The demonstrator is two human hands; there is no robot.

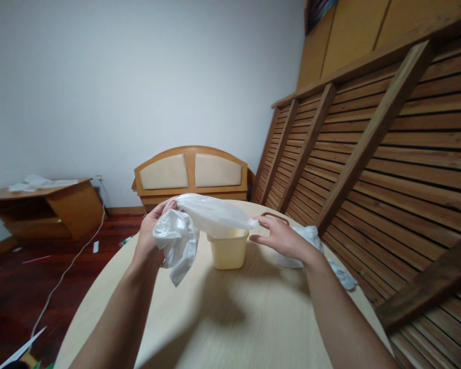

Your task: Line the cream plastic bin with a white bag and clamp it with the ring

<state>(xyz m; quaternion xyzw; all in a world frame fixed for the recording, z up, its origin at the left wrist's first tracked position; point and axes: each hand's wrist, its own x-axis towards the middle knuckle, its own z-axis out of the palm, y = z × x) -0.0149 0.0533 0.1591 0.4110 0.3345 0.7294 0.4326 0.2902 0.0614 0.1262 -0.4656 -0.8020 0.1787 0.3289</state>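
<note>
A thin white plastic bag (215, 214) stretches sideways between my hands, above a small pale yellow bin (228, 251) on the round table. My left hand (150, 230) is closed around the bag's bunched end, and a crumpled part (177, 241) hangs down from it. On the other side, my right hand (278, 237) has its fingertips at the bag's far end, which they seem to hold up; the thumb is apart, below. The bag hides part of the bin's rim.
More crumpled white plastic (309, 238) lies at the right of the table (269, 312), by a brown handle-like loop (275, 217). Wooden slats (369, 169) lean along the right. Beyond are a headboard (191, 171) and a low desk (57, 210); a cable (67, 274) crosses the floor.
</note>
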